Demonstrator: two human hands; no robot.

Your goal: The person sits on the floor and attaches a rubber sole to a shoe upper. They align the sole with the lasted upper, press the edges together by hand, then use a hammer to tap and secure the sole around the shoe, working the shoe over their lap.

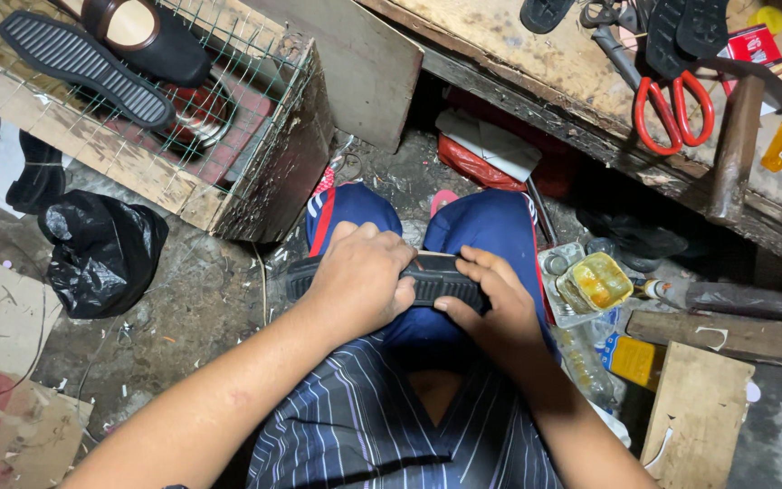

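**Two bare hands meeting over the lap**

Both forearms reach forward from the bottom edge and converge above the knees. The left hand (359,281) is curled palm down, knuckles up, fingers closed in a grip. The right hand (491,299) angles inward, its fingers bent and pressing, thumb tucked toward the left hand.

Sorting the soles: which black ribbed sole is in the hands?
The sole across the knees, gripped by left hand and right hand; the other sole lies on the mesh crate.
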